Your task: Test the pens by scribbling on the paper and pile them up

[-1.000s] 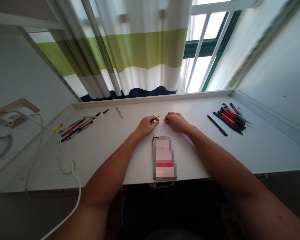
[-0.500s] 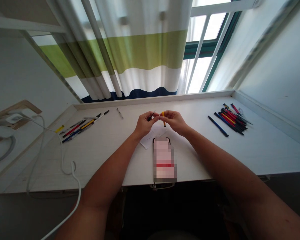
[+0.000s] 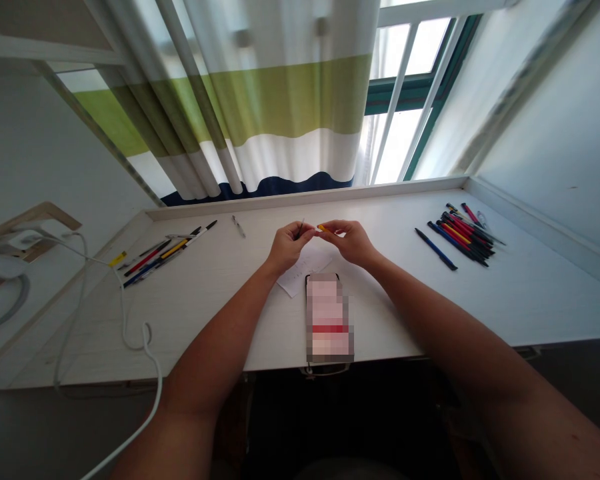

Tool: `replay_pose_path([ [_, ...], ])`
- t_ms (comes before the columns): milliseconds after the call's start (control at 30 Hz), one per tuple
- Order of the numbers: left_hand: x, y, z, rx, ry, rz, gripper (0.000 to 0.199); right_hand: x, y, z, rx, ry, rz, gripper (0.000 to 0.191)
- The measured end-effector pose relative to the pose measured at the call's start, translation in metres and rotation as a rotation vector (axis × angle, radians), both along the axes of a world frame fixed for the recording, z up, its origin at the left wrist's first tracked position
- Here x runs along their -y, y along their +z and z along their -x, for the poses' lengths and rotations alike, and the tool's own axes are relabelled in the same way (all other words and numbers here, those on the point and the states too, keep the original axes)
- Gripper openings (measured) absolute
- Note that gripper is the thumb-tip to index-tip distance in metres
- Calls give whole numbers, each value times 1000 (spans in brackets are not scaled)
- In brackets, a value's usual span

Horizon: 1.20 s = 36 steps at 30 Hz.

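Over the middle of the white desk, my left hand (image 3: 287, 248) pinches a thin dark pen part (image 3: 300, 231) that points up. My right hand (image 3: 349, 243) holds a small yellow pen part (image 3: 323, 228) between thumb and fingers. The fingertips of both hands are close together; whether they share a small piece is too fine to tell. Beneath the hands lies a white paper (image 3: 293, 281) with faint marks. Nearer the front edge is a phone (image 3: 327, 313) with a blurred pinkish screen.
A pile of red, blue and black pens (image 3: 463, 237) lies at the right, a blue pen (image 3: 435, 249) beside it. More pens (image 3: 165, 255) and a white cable (image 3: 123, 313) are at the left. One pen (image 3: 239, 227) lies near the back edge.
The yellow part in my right hand has tilted from hanging nearly upright to lying slantwise against the fingers. My left hand has stayed almost in place. The view has shifted slightly.
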<state>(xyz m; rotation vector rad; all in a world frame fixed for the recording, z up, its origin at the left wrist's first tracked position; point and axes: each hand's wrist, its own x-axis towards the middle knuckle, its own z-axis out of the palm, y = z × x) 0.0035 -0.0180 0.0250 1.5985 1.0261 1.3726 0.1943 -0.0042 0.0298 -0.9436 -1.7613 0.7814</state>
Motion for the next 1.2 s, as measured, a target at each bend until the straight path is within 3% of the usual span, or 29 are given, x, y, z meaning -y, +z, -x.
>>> replay_pose_path([
  [233, 2, 2, 2, -23, -23, 33, 28, 2, 4, -8, 467, -133, -278, 24],
  [400, 1, 1, 2, -51, -38, 34, 31, 3, 4, -7, 575, -112, -326, 28],
  [600, -1, -1, 2, -31, -51, 40, 39, 5, 4, -4, 533, -58, -291, 26],
  [800, 4, 8, 1, 20, -13, 50, 33, 1, -7, 3, 63, 48, -40, 34],
  [900, 4, 11, 3, 27, 12, 40, 20, -3, -9, 2, -34, -11, -33, 36],
  [1033, 2, 10, 7, -88, 27, 3, 5, -4, -2, -7, 171, -143, -163, 28],
  [1200, 2, 7, 9, -236, 34, -49, 1, 0, 9, -17, 495, -198, -345, 24],
])
